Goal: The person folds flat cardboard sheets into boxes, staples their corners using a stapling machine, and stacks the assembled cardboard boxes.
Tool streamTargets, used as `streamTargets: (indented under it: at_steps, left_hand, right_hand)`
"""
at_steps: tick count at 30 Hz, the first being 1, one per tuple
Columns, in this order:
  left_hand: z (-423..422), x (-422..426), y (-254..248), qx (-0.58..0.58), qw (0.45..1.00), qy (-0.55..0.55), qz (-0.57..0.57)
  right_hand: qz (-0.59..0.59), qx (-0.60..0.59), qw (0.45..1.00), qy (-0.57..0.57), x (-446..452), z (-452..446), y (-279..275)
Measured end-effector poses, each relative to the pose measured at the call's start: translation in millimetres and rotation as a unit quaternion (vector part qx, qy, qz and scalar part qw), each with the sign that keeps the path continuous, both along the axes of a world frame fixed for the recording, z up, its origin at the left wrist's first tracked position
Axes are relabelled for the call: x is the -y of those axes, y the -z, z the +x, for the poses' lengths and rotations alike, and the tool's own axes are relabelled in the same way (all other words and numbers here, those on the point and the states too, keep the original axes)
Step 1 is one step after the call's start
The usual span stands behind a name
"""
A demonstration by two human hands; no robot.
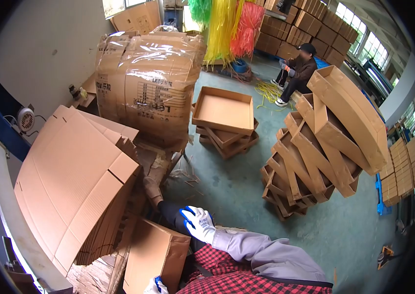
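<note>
My right hand (199, 224), in a white and blue glove, lies over my dark-trousered leg with its fingers loosely bent and nothing visible in it. At the bottom edge, my left hand (156, 286), gloved alike and mostly cut off, grips the near edge of a brown cardboard box (151, 250). That box leans in front of me, beside my red checked clothing. Close on its left, a thick stack of flat, creased cardboard sheets (75, 171) rests on a worn wooden support (95, 274).
A plastic-wrapped cardboard bundle (144, 88) stands behind the sheets. Open trays (224, 110) are piled mid-floor; a tall, twisted tray stack (310, 142) stands right. A seated person (299, 73) is near yellow strips (268, 91). Coloured strands (222, 29) hang behind.
</note>
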State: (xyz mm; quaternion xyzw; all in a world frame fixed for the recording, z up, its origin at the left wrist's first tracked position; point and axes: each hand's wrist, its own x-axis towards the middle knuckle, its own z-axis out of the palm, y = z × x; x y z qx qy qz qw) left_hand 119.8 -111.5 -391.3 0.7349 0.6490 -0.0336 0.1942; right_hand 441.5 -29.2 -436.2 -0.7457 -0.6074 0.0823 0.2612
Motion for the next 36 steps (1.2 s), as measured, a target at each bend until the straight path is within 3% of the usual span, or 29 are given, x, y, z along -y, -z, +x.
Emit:
streamTargets:
  at_steps: [4,8,11,13,15,16,18,19,20,21,23,24,28,33,36]
  left_hand:
    - [7,-12,-7,0.057,0.998,-0.003,0.04]
    - [9,-30,-18,-0.03,0.993,-0.057,-0.1]
    - [21,-45,-49,0.037,0.987,-0.108,-0.111]
    - [17,-43,-61,0.222,0.965,-0.115,-0.073]
    - [17,-43,-65,0.231,0.965,-0.123,0.005]
    - [18,-42,-67,0.229,0.964,-0.113,0.073]
    - [20,-40,-70,0.21,0.952,-0.094,0.204]
    - [21,-39,-73,0.208,0.949,-0.109,0.21]
    - [23,-38,-76,0.281,0.928,-0.14,0.201]
    - [25,-39,-77,0.352,0.901,-0.167,0.19]
    - [22,-35,-79,0.483,0.834,-0.212,0.159]
    - [17,-35,-77,0.478,0.836,-0.218,0.159]
    - [-2,-37,-65,0.566,0.701,-0.248,0.356]
    - [-29,-3,-84,0.435,0.745,-0.197,0.465]
    - [-49,15,-99,0.369,0.744,-0.199,0.52]
  right_hand:
    - [0.004,0.006,1.0,-0.009,-8,5,-4]
    - [0.019,0.009,1.0,-0.008,-4,3,4]
    - [0.036,0.01,0.999,-0.002,-12,10,0]
    - [0.028,-0.006,0.999,0.014,-3,2,0]
    - [0.095,0.011,0.994,0.051,-3,-5,-18]
    - [0.103,0.016,0.994,0.03,-5,-13,-40]
    - [0.304,0.027,0.952,-0.025,-7,-40,-101]
    - [0.301,-0.04,0.944,-0.13,-5,-56,-136]
    - [0.292,-0.107,0.922,-0.23,-2,-73,-161]
    - [0.333,-0.128,0.885,-0.298,-1,-94,-163]
    - [0.284,-0.104,0.871,-0.388,10,-129,-164]
    - [0.28,-0.111,0.87,-0.391,15,-143,-155]
    - [0.094,0.027,0.851,-0.517,13,-182,-85]
    - [0.184,0.063,0.84,-0.506,-8,-184,-97]
    - [0.205,0.067,0.85,-0.482,-32,-177,-102]
